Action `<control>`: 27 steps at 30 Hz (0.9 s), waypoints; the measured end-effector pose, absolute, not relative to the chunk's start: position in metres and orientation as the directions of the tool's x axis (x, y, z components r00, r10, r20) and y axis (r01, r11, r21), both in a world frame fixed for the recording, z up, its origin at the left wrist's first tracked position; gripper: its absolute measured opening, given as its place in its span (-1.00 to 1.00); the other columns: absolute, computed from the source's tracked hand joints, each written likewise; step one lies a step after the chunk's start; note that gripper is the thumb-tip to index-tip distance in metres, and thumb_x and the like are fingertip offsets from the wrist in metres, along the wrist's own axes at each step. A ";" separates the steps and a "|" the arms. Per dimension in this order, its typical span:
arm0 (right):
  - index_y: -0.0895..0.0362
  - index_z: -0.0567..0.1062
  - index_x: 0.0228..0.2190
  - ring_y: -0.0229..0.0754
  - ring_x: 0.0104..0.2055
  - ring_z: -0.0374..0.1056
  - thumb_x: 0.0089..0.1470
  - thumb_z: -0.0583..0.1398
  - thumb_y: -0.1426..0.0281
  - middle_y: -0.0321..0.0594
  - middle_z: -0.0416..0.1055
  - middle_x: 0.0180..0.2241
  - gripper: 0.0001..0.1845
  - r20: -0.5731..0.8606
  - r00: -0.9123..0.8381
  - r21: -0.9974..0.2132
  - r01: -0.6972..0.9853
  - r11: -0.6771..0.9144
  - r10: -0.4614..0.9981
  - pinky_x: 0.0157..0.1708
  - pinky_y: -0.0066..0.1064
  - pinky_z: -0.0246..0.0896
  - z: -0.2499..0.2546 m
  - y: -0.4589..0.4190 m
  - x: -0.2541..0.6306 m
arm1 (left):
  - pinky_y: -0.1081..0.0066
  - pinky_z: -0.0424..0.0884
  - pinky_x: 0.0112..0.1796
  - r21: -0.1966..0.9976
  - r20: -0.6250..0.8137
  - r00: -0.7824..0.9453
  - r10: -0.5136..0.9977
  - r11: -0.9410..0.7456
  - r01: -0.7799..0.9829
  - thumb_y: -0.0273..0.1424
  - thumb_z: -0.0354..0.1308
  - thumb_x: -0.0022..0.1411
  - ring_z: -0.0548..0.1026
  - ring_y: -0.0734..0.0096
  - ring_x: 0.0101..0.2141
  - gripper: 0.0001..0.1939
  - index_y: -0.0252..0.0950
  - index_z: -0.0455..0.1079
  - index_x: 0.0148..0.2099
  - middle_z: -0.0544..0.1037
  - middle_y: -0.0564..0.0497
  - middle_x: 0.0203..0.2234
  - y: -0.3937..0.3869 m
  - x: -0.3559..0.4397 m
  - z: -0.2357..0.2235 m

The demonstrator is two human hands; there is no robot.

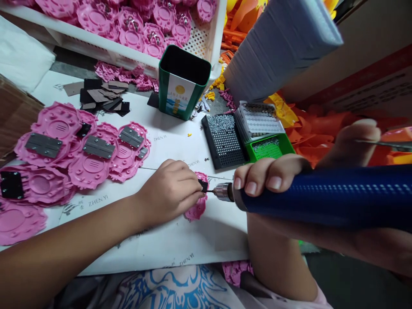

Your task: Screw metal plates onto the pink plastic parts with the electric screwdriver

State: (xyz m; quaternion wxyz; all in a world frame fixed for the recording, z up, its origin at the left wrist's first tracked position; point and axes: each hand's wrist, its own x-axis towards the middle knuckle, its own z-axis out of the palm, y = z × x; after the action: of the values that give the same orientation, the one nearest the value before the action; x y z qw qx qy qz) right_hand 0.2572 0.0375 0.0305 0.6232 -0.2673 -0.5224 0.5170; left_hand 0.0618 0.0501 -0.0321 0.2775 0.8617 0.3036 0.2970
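Note:
My left hand (172,189) is closed at the edge of a pink plastic housing (197,211) on the white-covered table. It covers much of that housing and of a small black plate (203,184) on it. My right hand (273,178) wraps round a blue electric screwdriver (337,193), held nearly level. The screwdriver's thin bit (210,191) points left and reaches the black plate beside my left fingertips. Whether a screw sits under the tip is hidden.
Pink housings with grey or black plates (98,148) lie at left, near loose dark plates (103,94). A green tin (183,81) stands behind. Nearby are a black screw tray (225,141) and a green box (270,148). A white crate (206,49) of pink parts is at the back.

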 end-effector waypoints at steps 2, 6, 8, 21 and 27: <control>-0.15 0.52 -0.14 -0.11 -0.49 0.40 -0.02 0.26 0.00 -0.30 0.46 -0.44 -0.59 0.365 -0.064 -0.885 -0.333 0.325 0.929 -0.43 -0.10 0.42 0.028 0.038 0.259 | 0.24 0.31 -0.12 0.666 0.320 0.618 0.719 -0.634 0.393 -0.33 0.12 0.35 0.44 0.25 -0.20 -0.83 -0.31 0.48 -0.16 0.60 -0.07 -0.28 0.050 0.061 -0.031; -0.14 0.50 -0.07 -0.10 -0.52 0.41 -0.09 0.31 0.09 -0.31 0.48 -0.49 -0.52 0.354 -0.031 -0.897 -0.295 0.330 0.935 -0.46 -0.12 0.40 0.024 0.047 0.263 | 0.12 0.27 -0.03 0.609 0.291 0.647 0.705 -0.658 0.443 -0.24 0.26 0.22 0.40 0.06 -0.04 -0.67 -0.34 0.43 -0.05 0.53 -0.17 -0.09 0.053 0.058 -0.032; -0.16 0.52 -0.06 -0.12 -0.54 0.40 -0.12 0.31 0.13 -0.32 0.51 -0.52 -0.49 0.364 -0.044 -0.892 -0.306 0.334 0.930 -0.48 -0.15 0.39 0.023 0.053 0.264 | 0.08 0.24 -0.01 0.550 0.300 0.709 0.638 -0.723 0.418 -0.18 0.30 0.18 0.37 0.00 0.02 -0.62 -0.31 0.45 -0.04 0.50 -0.19 -0.01 0.057 0.055 -0.034; -0.14 0.51 -0.12 -0.12 -0.53 0.41 -0.11 0.29 0.16 -0.30 0.51 -0.50 -0.57 0.365 -0.048 -0.888 -0.317 0.332 0.930 -0.44 -0.15 0.39 0.012 0.057 0.260 | 0.00 0.19 0.01 0.461 0.177 0.840 0.513 -0.797 0.390 -0.03 0.44 -0.04 0.33 -0.14 0.08 -0.45 -0.21 0.53 -0.06 0.46 -0.18 0.08 0.062 0.051 -0.029; -0.07 0.53 -0.11 -0.13 -0.52 0.42 -0.09 0.31 0.15 -0.28 0.51 -0.49 -0.56 0.345 -0.056 -0.891 -0.334 0.308 0.937 -0.41 -0.15 0.41 0.014 0.057 0.262 | -0.01 0.20 0.00 0.470 0.158 0.838 0.522 -0.786 0.401 -0.01 0.43 -0.04 0.35 -0.14 0.07 -0.45 -0.21 0.54 -0.06 0.47 -0.17 0.08 0.062 0.051 -0.026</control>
State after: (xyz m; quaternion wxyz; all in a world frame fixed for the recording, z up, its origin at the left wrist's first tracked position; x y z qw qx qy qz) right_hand 0.2615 0.0570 0.0145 0.6220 -0.2916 -0.5170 0.5107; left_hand 0.0510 0.0621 -0.0260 0.2141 0.9345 0.2470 0.1411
